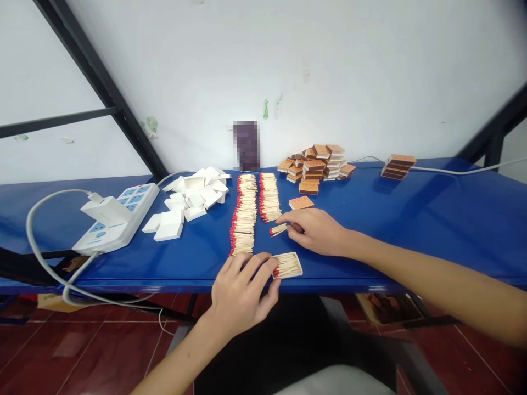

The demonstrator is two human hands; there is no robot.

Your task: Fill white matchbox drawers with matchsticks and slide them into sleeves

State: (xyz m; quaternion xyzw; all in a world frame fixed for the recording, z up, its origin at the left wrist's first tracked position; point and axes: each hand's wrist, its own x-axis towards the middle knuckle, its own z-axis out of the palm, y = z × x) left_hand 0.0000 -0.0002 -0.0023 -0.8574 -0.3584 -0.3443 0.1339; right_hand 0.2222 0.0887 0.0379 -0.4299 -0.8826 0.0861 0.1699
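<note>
My left hand curls over the left end of a small white matchbox tray, fingers above and thumb at the near side. Red-tipped matches lie inside that tray. My right hand is closed, thumb and index finger pinched on a few matches just behind the tray. Two long rows of matches run away from me: a left row reaching close to my left fingers, and a shorter right row beyond my right fingertips. One orange matchbox lies behind my right hand.
White empty trays are heaped at the left, beside a power strip with a charger and cables. A pile of orange matchboxes stands by the wall, and a small stack farther right. A blurred dark object leans on the wall.
</note>
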